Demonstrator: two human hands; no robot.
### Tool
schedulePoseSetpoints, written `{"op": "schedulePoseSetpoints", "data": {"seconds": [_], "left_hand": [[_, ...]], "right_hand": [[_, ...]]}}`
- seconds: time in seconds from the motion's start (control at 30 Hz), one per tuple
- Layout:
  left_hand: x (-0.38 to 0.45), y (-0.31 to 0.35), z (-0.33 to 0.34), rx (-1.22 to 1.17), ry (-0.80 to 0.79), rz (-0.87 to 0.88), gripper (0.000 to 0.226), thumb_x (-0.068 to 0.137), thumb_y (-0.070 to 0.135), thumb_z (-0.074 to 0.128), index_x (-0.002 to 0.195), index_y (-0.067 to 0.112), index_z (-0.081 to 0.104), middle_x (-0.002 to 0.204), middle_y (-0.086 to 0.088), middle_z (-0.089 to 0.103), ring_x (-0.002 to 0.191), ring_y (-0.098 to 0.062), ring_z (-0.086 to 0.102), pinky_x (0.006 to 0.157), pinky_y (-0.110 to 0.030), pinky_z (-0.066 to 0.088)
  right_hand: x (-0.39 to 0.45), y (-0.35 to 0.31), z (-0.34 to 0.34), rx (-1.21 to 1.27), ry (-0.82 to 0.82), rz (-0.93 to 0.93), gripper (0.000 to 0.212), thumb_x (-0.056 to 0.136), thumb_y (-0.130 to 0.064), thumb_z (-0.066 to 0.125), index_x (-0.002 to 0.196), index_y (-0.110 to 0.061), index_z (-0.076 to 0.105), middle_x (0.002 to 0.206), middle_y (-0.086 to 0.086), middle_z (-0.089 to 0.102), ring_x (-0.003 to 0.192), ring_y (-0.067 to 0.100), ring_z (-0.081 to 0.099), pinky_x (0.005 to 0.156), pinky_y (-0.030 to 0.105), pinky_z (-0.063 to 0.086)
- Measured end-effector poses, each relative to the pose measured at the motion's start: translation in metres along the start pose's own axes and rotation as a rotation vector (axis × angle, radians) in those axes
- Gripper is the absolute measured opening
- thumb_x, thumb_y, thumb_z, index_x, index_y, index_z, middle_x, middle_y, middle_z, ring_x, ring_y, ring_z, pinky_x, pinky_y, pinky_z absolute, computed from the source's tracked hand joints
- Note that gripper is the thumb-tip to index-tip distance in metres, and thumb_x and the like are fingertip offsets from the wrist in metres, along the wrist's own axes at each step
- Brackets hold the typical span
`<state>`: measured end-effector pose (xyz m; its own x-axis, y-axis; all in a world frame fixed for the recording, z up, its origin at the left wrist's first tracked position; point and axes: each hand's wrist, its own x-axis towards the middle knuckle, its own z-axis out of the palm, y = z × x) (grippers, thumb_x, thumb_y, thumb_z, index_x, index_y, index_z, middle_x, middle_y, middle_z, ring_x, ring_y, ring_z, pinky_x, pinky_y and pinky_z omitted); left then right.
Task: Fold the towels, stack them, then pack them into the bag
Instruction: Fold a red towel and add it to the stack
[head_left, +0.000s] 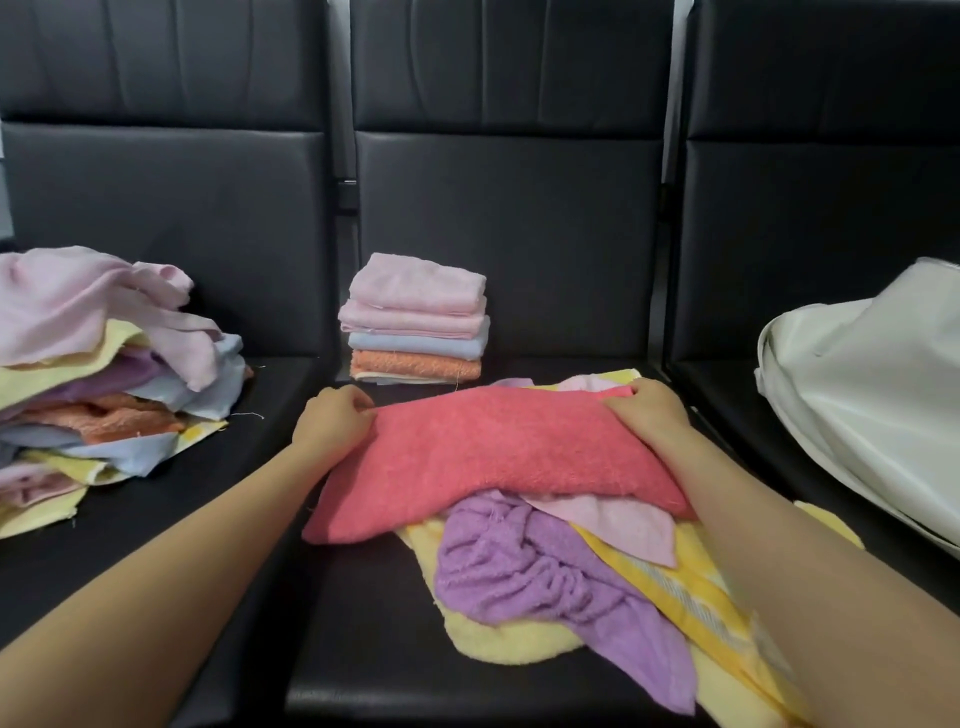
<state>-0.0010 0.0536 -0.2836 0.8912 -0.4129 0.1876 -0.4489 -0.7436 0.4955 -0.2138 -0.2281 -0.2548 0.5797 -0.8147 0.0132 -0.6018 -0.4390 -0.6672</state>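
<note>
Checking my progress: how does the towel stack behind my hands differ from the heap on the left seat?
The stack is folded and squared; the heap is loose and crumpled. The stack is narrow, the heap sprawls wider. The stack sits on the middle seat. Both share pink, blue and orange towels.

Two hands (335, 415) (649, 410) showing; one bag (872, 395) sitting; five folded towels (415, 322) stacking; two loose heaps (104, 374) (545, 561) lying.

stack (415, 319) behind heap (519, 545), bag (872, 395) right (apart)
</note>
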Motion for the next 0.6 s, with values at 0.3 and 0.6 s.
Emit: {"op": "schedulePoseSetpoints", "data": {"seconds": [0.3,0.6], "left_hand": [[-0.046,0.063,-0.009,-0.216,0.131,0.217,0.033,0.099,0.015,0.043,0.124,0.004,0.061,0.126,-0.016,0.06,0.121,-0.03,0.051,0.099,-0.036,0.037],[-0.091,0.122,0.022,0.05,-0.307,0.542,0.046,0.105,0.037,0.029,0.147,0.022,0.039,0.156,-0.002,0.033,0.144,-0.017,0.024,0.117,-0.033,0.016]], "right_hand": [[-0.039,0.007,-0.033,0.04,-0.117,0.133,0.054,0.086,-0.051,0.064,0.113,-0.005,0.057,0.098,0.008,0.056,0.08,0.022,0.056,0.055,0.029,0.039],[-0.063,0.006,-0.054,0.688,-0.346,0.355,0.035,0.085,-0.019,0.072,0.115,-0.007,0.06,0.104,0.016,0.063,0.092,0.03,0.063,0.074,0.043,0.053]]}}
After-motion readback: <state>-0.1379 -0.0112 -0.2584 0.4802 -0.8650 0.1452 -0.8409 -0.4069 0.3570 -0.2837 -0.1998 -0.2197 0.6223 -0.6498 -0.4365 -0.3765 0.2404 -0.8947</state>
